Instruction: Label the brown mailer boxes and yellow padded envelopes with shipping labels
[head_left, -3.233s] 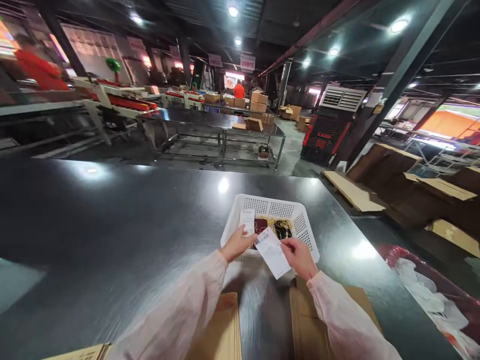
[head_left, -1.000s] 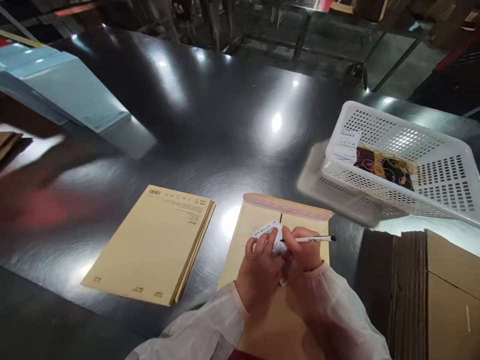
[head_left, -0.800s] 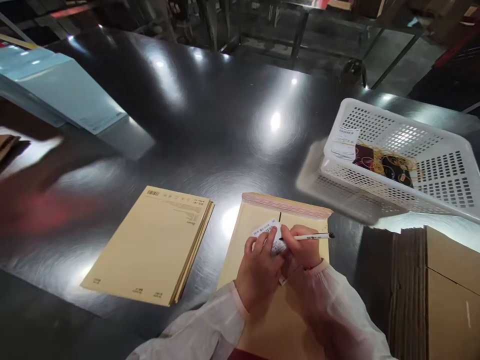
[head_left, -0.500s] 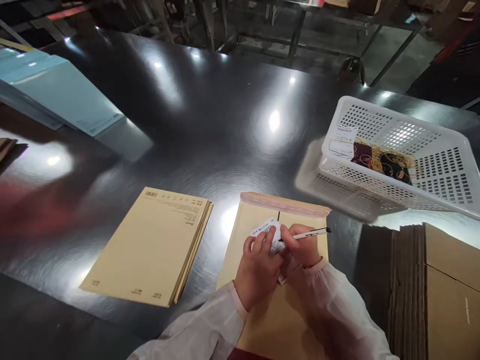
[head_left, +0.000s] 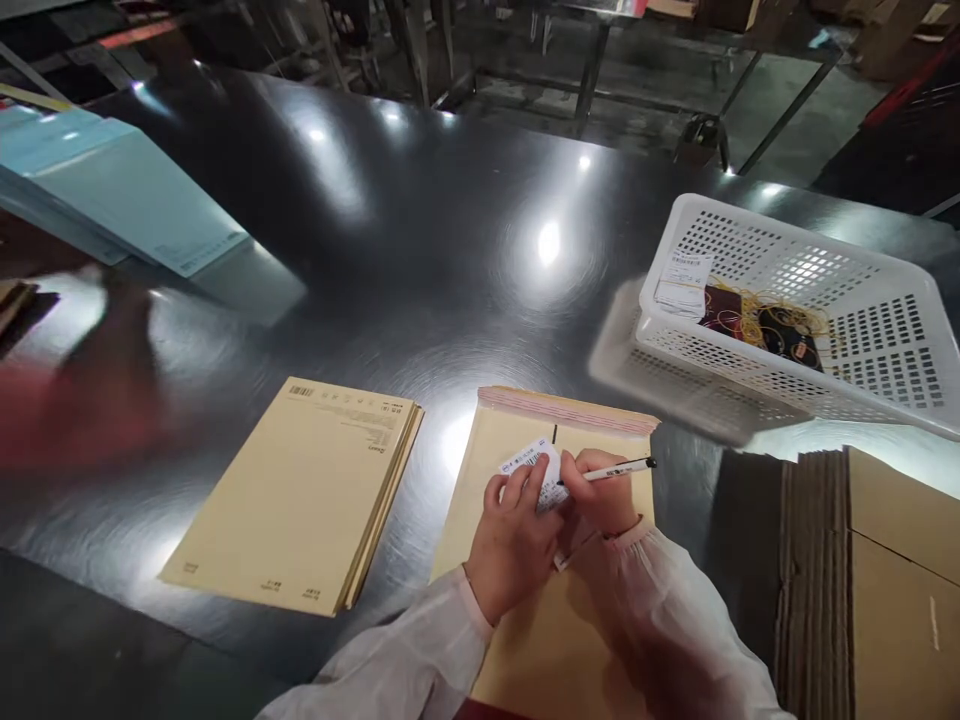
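Note:
My right hand [head_left: 602, 490] is closed round a white pen with a black end [head_left: 630, 467], its tip at a small printed paper slip [head_left: 527, 456] with a barcode. My left hand [head_left: 517, 540] holds this slip from the left, fingertips lying on its face; the lower part of the slip is hidden under my hands. Between my wrists a further white paper edge [head_left: 561, 564] pokes out. Beneath both hands lies a tan padded envelope [head_left: 577, 660] with a pinkish strip across its far end.
Left of the envelope lies a stack of tan printed mailers [head_left: 292, 490]. A white perforated basket [head_left: 885, 390] at the right holds slips, dark packets and yellow rubber bands. Folded cardboard [head_left: 900, 590] stands at the right, pale blue packs [head_left: 142, 195] far left. A blurred red sleeve [head_left: 75, 415] appears left.
My hands, pen and slip keep nearly the same place, with only a slight shift. The blurred red sleeve at the left has changed shape and position.

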